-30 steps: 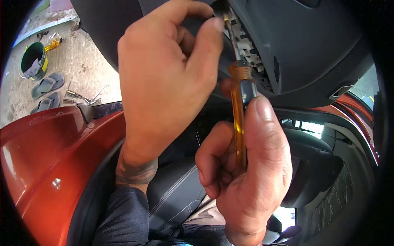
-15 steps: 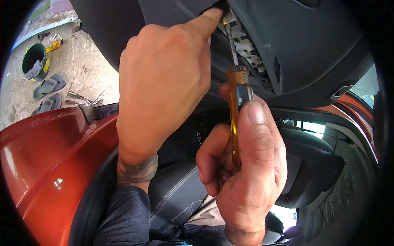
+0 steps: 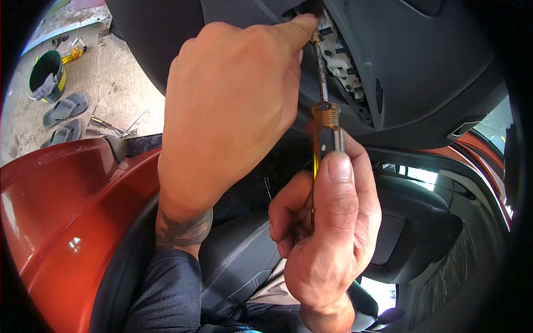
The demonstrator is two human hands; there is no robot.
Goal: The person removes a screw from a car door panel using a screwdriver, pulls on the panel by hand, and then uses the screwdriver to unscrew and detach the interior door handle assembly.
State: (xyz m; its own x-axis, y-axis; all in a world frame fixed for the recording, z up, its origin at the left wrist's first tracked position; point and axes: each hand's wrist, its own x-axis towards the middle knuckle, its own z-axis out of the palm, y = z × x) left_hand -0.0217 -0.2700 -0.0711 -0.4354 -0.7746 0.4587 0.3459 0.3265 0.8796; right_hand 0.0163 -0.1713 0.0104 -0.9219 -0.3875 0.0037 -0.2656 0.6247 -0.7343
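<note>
My right hand (image 3: 327, 227) grips a screwdriver (image 3: 326, 127) with an amber and black handle, thumb along its side and fingers around it. Its metal shaft points up into a narrow gap in a dark grey car trim panel (image 3: 411, 66). Inside the gap shows a pale strip with black clips (image 3: 340, 61). Above the seat, my left hand (image 3: 233, 94) reaches up with its back toward me. Its index fingertip rests close to the screwdriver's tip at the gap's edge. The other left fingers are curled under and mostly hidden, as is whatever they may hold.
A black seat (image 3: 236, 255) lies below my hands, and another seat (image 3: 416, 216) is at the right. An orange-red car body panel (image 3: 83, 216) curves at the left. On the concrete outside are a bucket (image 3: 47, 77), sandals (image 3: 65, 110) and metal tools (image 3: 114, 127).
The screwdriver's tip and my left fingertip have shifted slightly right in view. The handle has turned a little in my right hand, whose wrist sits slightly further left.
</note>
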